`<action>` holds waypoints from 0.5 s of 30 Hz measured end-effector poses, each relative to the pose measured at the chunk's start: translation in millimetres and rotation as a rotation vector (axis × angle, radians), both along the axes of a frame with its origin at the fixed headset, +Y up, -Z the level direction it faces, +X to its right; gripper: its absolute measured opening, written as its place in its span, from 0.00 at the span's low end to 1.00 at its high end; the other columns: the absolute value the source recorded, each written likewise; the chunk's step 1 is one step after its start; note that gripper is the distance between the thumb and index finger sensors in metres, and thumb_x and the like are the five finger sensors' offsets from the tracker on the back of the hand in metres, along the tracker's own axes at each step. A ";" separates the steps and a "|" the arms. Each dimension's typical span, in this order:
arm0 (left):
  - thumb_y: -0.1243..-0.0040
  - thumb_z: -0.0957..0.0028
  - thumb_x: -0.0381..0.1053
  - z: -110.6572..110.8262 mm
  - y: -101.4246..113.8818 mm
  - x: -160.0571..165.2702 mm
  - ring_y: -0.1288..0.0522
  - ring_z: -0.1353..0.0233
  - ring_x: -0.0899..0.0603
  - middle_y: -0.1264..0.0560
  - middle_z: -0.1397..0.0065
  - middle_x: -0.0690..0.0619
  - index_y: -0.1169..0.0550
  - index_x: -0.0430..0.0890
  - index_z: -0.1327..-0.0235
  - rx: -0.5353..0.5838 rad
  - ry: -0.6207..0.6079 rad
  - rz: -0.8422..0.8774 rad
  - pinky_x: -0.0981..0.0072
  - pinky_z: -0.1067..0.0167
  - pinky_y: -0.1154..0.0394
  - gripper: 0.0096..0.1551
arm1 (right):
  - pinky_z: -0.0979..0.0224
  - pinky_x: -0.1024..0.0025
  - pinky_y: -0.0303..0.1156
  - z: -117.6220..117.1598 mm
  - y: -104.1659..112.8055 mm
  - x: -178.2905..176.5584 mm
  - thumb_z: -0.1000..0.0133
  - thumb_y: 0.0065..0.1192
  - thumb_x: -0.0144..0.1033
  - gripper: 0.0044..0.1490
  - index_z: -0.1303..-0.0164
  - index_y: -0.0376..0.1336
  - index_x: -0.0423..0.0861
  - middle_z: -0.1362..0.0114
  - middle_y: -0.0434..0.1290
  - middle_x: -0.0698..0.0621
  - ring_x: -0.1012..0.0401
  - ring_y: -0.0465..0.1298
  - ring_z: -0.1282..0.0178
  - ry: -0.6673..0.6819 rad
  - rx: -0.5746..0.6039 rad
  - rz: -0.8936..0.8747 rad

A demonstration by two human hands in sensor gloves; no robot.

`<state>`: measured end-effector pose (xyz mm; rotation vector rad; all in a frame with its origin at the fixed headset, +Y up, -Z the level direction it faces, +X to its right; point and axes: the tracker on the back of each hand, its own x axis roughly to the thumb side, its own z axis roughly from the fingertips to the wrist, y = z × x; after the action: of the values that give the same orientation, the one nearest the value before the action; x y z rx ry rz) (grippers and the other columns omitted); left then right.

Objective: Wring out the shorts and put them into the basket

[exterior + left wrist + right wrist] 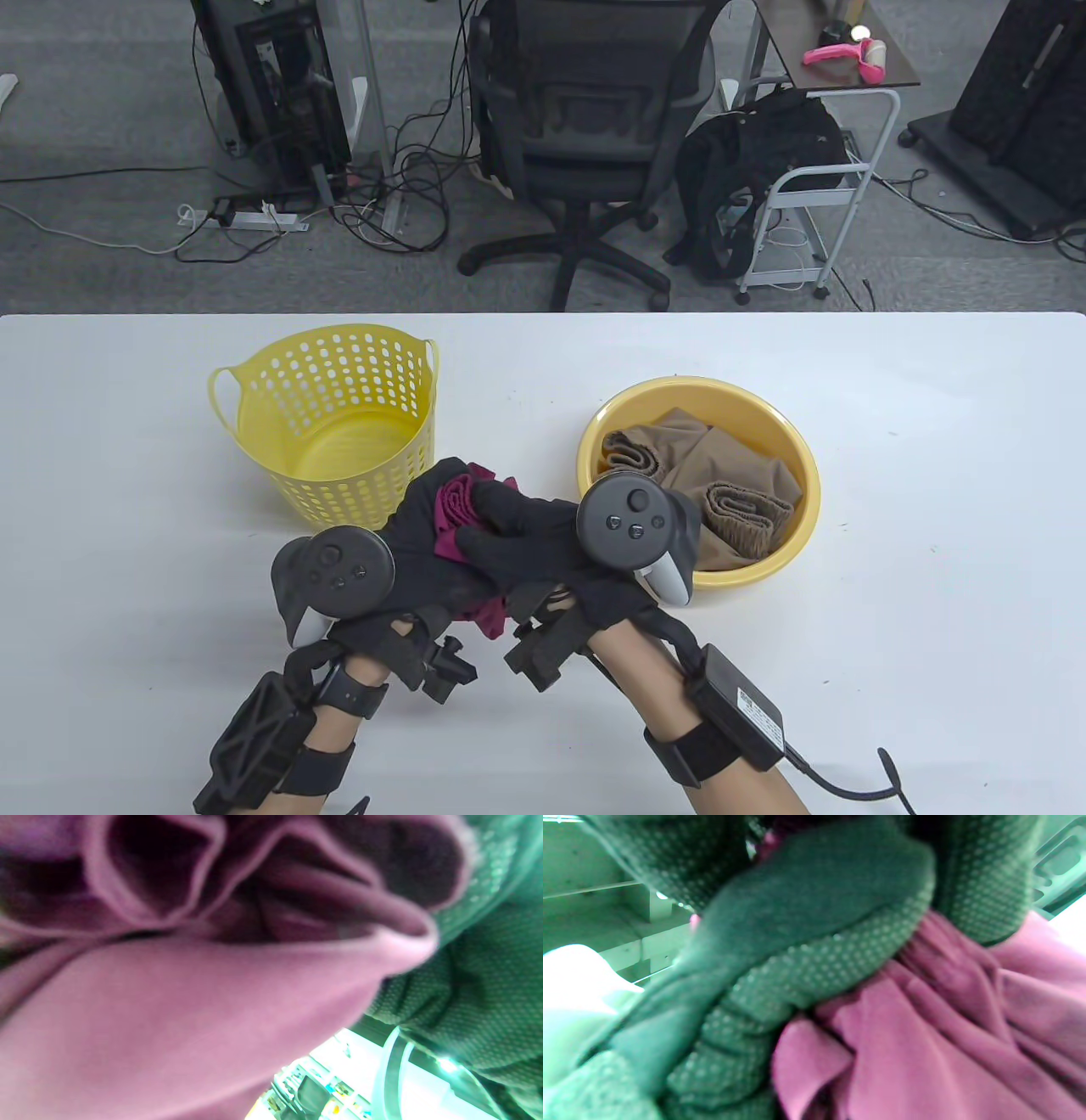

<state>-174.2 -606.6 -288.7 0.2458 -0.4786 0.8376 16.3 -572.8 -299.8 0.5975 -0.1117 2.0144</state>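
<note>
Wringing stage: magenta shorts (458, 509) bunched and clamped by curled fingers of left hand (416, 543) and right hand (526, 543), above worktop (933, 509) near front edge. Yellow basket (331, 424) empty; transfer pending.

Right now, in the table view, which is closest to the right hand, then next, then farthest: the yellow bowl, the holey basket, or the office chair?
From the right hand:
1. Yellow bowl, just right of it.
2. Basket, left, behind the hands.
3. Office chair, beyond the table.
</note>
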 end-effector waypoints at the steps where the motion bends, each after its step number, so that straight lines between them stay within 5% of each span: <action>1: 0.14 0.60 0.64 -0.1 -0.1 -1.0 0.18 0.32 0.30 0.29 0.26 0.34 0.41 0.37 0.24 -0.001 0.003 0.003 0.29 0.43 0.23 0.66 | 0.47 0.49 0.85 -0.1 -0.6 0.5 0.44 0.72 0.48 0.39 0.39 0.67 0.29 0.40 0.76 0.28 0.37 0.84 0.47 0.007 -0.007 -0.003; 15: 0.20 0.49 0.58 -0.1 0.5 -10.7 0.14 0.38 0.35 0.22 0.31 0.40 0.33 0.44 0.30 -0.014 -0.010 0.041 0.31 0.44 0.20 0.43 | 0.42 0.47 0.80 -5.6 -4.4 20.0 0.43 0.68 0.55 0.41 0.35 0.67 0.34 0.36 0.76 0.33 0.38 0.82 0.43 -0.036 -0.027 -0.023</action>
<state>-184.8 -606.1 -288.8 0.2391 -0.4781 0.8819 36.3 -577.2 -305.5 0.5409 -0.1119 2.0018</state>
